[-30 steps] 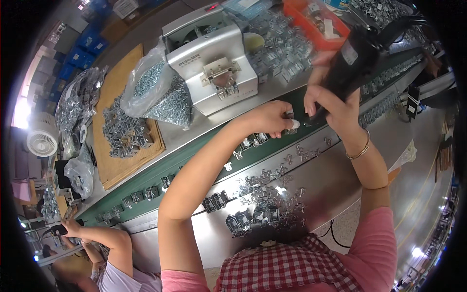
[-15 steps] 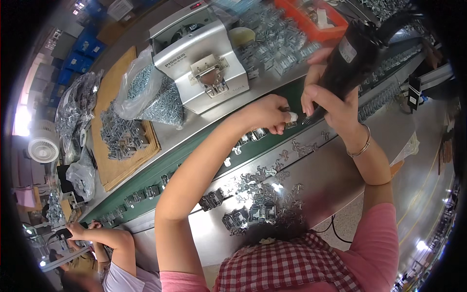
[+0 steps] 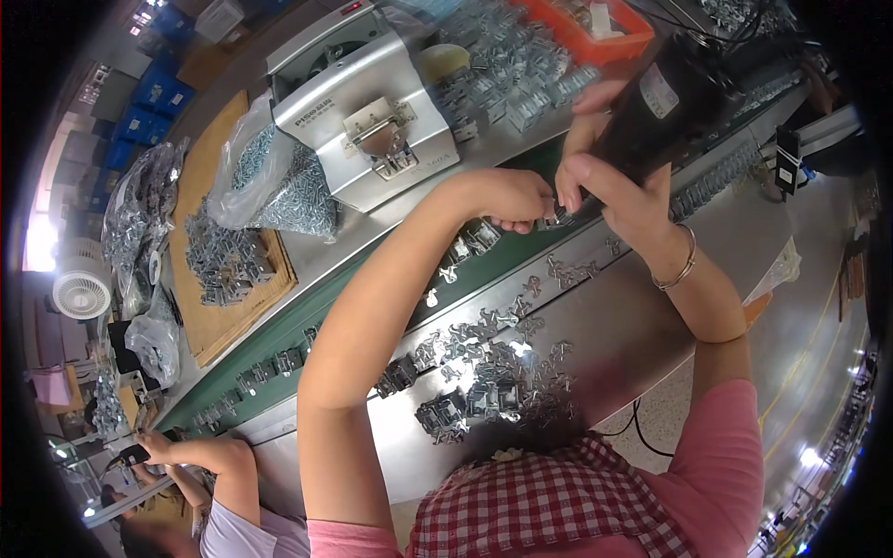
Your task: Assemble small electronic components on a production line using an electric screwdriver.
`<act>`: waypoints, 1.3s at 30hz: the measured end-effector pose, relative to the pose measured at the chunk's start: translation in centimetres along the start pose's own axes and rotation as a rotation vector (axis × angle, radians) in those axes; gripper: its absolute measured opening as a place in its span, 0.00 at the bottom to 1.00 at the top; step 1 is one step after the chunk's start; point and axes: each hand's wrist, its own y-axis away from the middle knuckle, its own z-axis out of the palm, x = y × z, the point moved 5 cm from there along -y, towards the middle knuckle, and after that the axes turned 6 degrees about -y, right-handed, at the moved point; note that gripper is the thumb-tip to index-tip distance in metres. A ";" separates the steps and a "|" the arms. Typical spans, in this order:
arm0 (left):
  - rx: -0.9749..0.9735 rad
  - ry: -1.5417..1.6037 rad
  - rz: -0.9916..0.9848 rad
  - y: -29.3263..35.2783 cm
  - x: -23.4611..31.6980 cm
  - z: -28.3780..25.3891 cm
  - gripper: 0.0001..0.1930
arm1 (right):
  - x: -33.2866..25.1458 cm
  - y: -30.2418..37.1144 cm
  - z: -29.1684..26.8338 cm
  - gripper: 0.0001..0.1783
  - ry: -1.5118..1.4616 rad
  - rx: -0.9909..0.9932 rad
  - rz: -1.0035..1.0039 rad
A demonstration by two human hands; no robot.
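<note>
Right hand (image 3: 609,181) wraps its fingers tight around the black body of an electric screwdriver (image 3: 651,107), which slants from about two o'clock down toward eight o'clock, its tip meeting a small metal bracket (image 3: 549,221) on the green conveyor belt (image 3: 307,321). A thin bangle (image 3: 684,270) circles that wrist. Left hand (image 3: 507,195), just at nine o'clock of the right, curls its fingers closed and pinches the same bracket from the side, so the two hands nearly touch.

More brackets sit on the belt toward eight o'clock, spaced along it, and a loose heap of metal clips (image 3: 493,372) lies on the steel table edge (image 3: 651,325) at six o'clock of the hands. At ten o'clock stands a grey screw-feeder machine (image 3: 372,112), with a clear bag of screws (image 3: 270,186) beside it and a wooden board (image 3: 233,279) carrying more parts further out. An orange tray (image 3: 595,37) sits at twelve o'clock. Far off at seven o'clock, another person's hands (image 3: 153,446) work at the same belt, and a white fan (image 3: 79,293) stands at nine o'clock.
</note>
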 end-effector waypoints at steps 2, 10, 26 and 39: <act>0.011 0.026 0.011 -0.2 0.1 -0.1 0.12 | 0.2 0.2 -0.2 0.22 0.014 0.008 0.010; 0.006 0.079 0.006 -0.3 0.1 -0.2 0.10 | 0.5 0.2 -0.3 0.21 0.072 0.010 0.007; 0.030 0.106 0.190 -4.4 -2.6 -0.4 0.11 | 0.3 3.0 1.0 0.20 0.434 -0.189 -0.155; 0.880 -0.663 0.128 6.8 2.0 2.1 0.19 | -1.7 1.9 -3.1 0.18 0.164 0.096 -0.226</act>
